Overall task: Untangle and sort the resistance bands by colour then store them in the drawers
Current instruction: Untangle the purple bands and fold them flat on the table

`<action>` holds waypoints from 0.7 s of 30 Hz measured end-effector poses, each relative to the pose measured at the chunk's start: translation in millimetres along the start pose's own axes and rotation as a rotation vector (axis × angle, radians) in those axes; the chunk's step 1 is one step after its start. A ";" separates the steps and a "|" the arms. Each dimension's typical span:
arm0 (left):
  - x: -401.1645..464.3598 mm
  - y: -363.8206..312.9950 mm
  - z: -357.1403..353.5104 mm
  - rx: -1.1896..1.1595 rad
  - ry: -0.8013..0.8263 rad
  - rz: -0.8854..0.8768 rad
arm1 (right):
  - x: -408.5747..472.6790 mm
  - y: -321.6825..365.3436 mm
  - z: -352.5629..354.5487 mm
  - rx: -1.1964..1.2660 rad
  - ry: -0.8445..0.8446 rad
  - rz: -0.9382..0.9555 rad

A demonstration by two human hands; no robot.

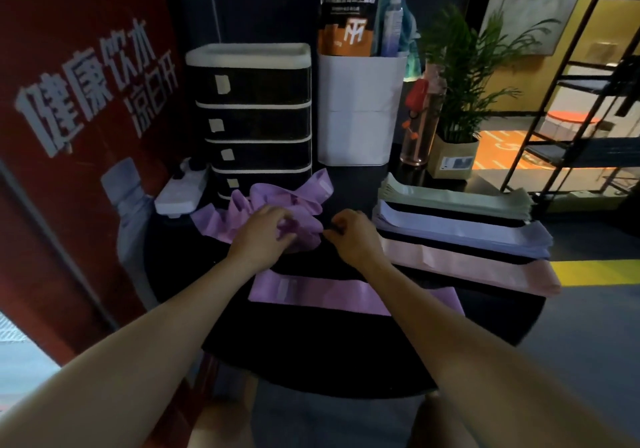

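While the drawer unit (254, 115) at back left sits with every drawer closed, storing hasn't started, by the look of it. Purple tangle (277, 202) lies on the dark worktop (346, 350) just in front of it, still knotted. Left hand (261, 231) rests on the tangle, its grip curled into the purple folds. Right hand (353, 234) is just beside it, grip pinched together at the tangle's right edge; whether it holds fabric or something dark there, can't tell. One flat purple band (332, 295) already lies straightened nearer the person, under both forearms. To the right, sorted stacks: green bands (457, 198) at back, lilac-blue bands (467, 233) in the middle, pink bands (485, 267) in front, all laid flat. My read: sorting mostly done, purple last, then all stacks into drawers
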State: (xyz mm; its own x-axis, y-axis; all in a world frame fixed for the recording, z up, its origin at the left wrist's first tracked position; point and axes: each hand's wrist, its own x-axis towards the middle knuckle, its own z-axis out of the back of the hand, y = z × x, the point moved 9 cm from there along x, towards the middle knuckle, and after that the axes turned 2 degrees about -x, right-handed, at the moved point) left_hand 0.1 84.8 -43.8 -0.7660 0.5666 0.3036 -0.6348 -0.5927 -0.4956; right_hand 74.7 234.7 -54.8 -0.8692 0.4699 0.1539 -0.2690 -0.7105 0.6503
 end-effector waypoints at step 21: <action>57.3 4.9 75.7 -0.395 -0.196 -0.004 | 80.6 122.7 27.8 0.461 0.052 0.246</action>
State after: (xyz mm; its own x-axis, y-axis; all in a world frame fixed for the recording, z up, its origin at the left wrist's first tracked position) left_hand -54.5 71.0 32.8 -0.7926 0.4263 0.4361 -0.5797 -0.3049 -0.7556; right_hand -16.8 200.0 58.0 -0.9061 0.2837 0.3139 0.1460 -0.4865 0.8614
